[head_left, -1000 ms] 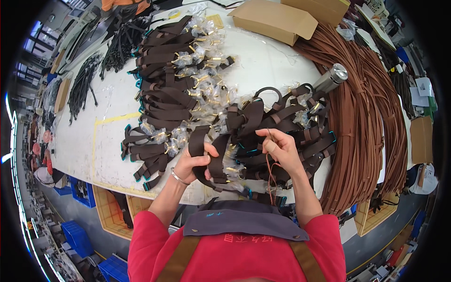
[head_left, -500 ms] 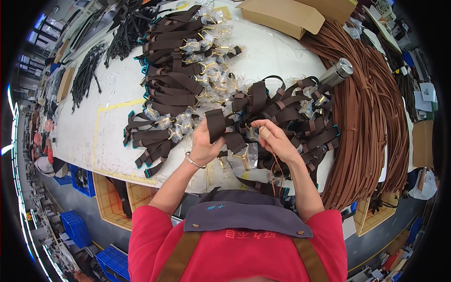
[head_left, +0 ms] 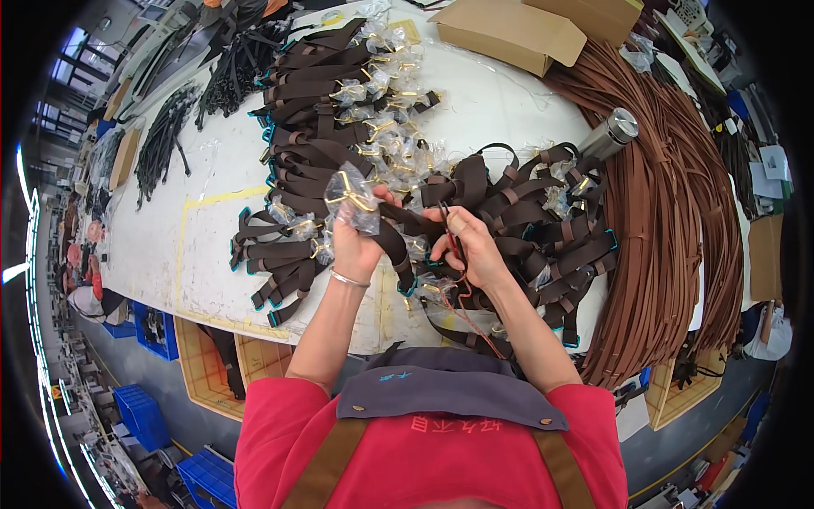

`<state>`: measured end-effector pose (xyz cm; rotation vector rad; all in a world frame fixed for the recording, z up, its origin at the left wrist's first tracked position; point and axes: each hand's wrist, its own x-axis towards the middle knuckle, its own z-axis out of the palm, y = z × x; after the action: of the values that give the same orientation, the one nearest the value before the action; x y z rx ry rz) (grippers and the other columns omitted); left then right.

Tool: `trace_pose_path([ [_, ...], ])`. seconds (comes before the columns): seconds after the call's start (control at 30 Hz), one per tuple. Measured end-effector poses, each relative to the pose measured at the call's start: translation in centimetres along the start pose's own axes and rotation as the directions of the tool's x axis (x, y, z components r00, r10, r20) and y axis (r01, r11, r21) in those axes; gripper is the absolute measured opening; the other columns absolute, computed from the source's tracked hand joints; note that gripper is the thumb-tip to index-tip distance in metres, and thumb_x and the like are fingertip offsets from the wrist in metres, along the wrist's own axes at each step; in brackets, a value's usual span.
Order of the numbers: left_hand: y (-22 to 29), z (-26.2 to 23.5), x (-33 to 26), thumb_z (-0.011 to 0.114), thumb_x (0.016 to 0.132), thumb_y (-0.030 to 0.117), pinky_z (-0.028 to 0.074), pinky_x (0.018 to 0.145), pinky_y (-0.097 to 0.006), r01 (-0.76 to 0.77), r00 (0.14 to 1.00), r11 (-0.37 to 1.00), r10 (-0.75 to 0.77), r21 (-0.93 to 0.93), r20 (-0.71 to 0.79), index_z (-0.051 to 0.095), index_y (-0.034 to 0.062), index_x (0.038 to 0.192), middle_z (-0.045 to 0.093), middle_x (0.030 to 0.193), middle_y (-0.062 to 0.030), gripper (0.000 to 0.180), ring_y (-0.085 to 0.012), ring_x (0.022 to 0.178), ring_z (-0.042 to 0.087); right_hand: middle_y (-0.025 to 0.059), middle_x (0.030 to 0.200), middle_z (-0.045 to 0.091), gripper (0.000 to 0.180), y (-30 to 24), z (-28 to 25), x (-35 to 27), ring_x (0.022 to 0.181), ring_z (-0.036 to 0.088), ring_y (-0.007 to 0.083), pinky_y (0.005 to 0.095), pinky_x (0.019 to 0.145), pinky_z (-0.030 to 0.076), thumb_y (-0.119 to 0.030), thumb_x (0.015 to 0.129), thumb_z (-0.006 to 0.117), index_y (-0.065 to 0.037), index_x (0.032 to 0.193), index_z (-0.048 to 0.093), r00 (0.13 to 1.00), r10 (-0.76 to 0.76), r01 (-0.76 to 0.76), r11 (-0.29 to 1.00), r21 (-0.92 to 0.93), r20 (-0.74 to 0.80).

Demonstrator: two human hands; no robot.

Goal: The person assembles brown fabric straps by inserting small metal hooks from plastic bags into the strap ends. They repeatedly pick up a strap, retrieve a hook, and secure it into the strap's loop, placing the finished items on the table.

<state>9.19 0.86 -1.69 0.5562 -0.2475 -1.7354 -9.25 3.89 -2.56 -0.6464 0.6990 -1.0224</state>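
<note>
My left hand (head_left: 356, 253) is closed around a dark brown webbing strap (head_left: 391, 243), with its gold metal buckle (head_left: 359, 200) in clear plastic wrap lying over the fingers. One part of the strap runs across toward my right hand (head_left: 476, 248), and a loop of it hangs down beside my left wrist. Closed fingers of my right hand grip slim, dark thread snips (head_left: 446, 218) with a bit of red; the tips point up, near the strap. From them a reddish-brown cord (head_left: 466, 316) trails toward my apron. Whether the snips touch the strap is hard to make out.
Rows of brown straps (head_left: 318, 114) with wrapped buckles cover the white table (head_left: 229, 161). More straps (head_left: 543, 199) heap at right, beside a steel flask (head_left: 609, 134) and long brown strips (head_left: 649, 212). A cardboard box (head_left: 509, 32) stands at the back; wooden bins (head_left: 203, 365) sit below the edge.
My left hand has turned the strap over, bringing the wrapped buckle up on top. My right hand has moved left, close to the strap, and the snips now show, pointing up.
</note>
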Motion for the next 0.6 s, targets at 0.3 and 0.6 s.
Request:
trace_pose_path([
  [0.3, 0.5, -1.9, -2.2, 0.058, 0.075, 0.023, 0.035, 0.089, -0.038, -0.114, 0.959, 0.992, 0.097, 0.051, 0.265, 0.049, 0.0081, 0.092, 0.055, 0.086, -0.0075, 0.024, -0.0227, 0.086, 0.048, 0.0104, 0.076, 0.057, 0.027, -3.0, 0.7, -0.1, 0.067, 0.059, 0.021, 0.0327, 0.058, 0.044, -0.017, 0.076, 0.058, -0.003, 0.1, 0.055, 0.963, -0.257, 0.181, 0.414, -0.892, 0.076],
  [0.6, -0.1, -2.3, -2.4, 0.052, 0.072, 0.028, 0.035, 0.081, -0.038, -0.094, 0.962, 0.994, 0.076, 0.057, 0.261, 0.045, 0.005, 0.081, 0.053, 0.072, -0.0128, 0.026, -0.0254, 0.074, 0.048, 0.0068, 0.072, 0.052, 0.013, -2.0, 1.1, 1.5, 0.064, 0.056, 0.0209, 0.0313, 0.052, 0.047, -0.011, 0.067, 0.058, -0.005, 0.077, 0.052, 0.817, -0.311, 0.34, -0.421, -0.841, 0.486],
])
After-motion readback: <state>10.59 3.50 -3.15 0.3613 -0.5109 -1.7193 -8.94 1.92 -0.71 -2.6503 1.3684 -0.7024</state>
